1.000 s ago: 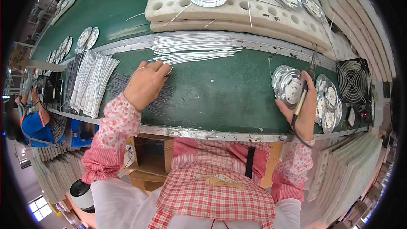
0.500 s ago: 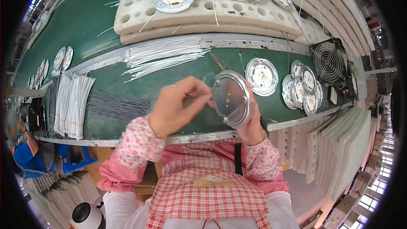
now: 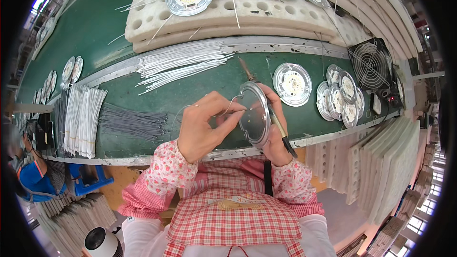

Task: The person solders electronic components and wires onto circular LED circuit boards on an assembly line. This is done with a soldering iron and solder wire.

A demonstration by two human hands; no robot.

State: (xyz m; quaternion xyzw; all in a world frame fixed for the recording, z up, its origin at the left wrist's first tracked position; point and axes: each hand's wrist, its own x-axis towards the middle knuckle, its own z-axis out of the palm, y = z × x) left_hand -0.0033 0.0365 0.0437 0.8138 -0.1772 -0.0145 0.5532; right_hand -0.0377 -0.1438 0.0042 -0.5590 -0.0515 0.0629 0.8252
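Observation:
My right hand (image 3: 275, 143) grips a round, clear-rimmed LED lamp disc (image 3: 252, 126), tilted on edge with its plain back toward me. A soldering iron (image 3: 280, 123) is in the same hand, its brown tip pointing away past the disc and its dark cord end by my wrist. Thumb and forefinger of my left hand (image 3: 202, 126) pinch a thin wire at the disc's back, near its centre. The wire loops round by the disc's upper rim and past my left hand. The disc's front face is hidden.
One LED disc (image 3: 292, 84) lies on the green bench; several more are piled (image 3: 337, 96) beside a black fan (image 3: 369, 66). White wires (image 3: 183, 64) and bundled white (image 3: 82, 121) and grey wires (image 3: 131, 121) lie left. A holed foam board (image 3: 228, 16) with discs stands behind.
My left hand has come closer to the disc, its fingertips now at the disc's back with the wire. The disc has turned more edge-on, and the soldering iron's handle has come into view.

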